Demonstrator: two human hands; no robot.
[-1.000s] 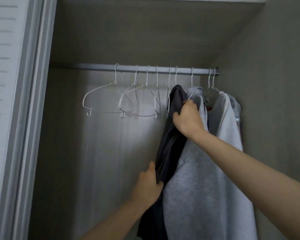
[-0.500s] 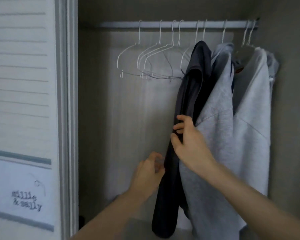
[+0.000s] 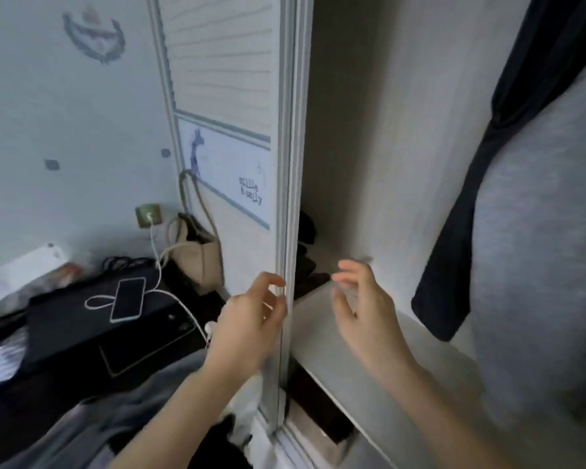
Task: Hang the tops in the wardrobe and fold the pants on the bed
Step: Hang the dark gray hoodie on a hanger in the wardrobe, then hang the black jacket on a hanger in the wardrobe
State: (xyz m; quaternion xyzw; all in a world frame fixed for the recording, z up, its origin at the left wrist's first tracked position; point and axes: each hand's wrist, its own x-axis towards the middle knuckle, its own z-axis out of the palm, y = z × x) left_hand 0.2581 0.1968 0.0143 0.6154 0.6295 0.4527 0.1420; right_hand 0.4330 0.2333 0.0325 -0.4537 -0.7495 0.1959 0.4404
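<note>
A dark top (image 3: 460, 265) hangs inside the wardrobe at the right, beside a grey sweatshirt (image 3: 538, 231) that fills the right edge. My left hand (image 3: 247, 326) hovers in front of the wardrobe door's edge (image 3: 290, 164), fingers loosely curled, holding nothing. My right hand (image 3: 362, 309) is blurred, fingers spread and relaxed, empty, left of the dark top and not touching it. Grey and dark clothes (image 3: 122, 418) lie at the lower left. The rail and hangers are out of view.
A white shelf (image 3: 369, 360) runs inside the wardrobe under my right hand. At the left stand a black case (image 3: 65, 319) with a phone (image 3: 128, 299) and white cable on it, a beige bag (image 3: 200, 255) and a wall socket (image 3: 148, 215).
Both hands have let go of the dark top and dropped lower. The view has swung down and left, away from the rail toward the door edge and the room.
</note>
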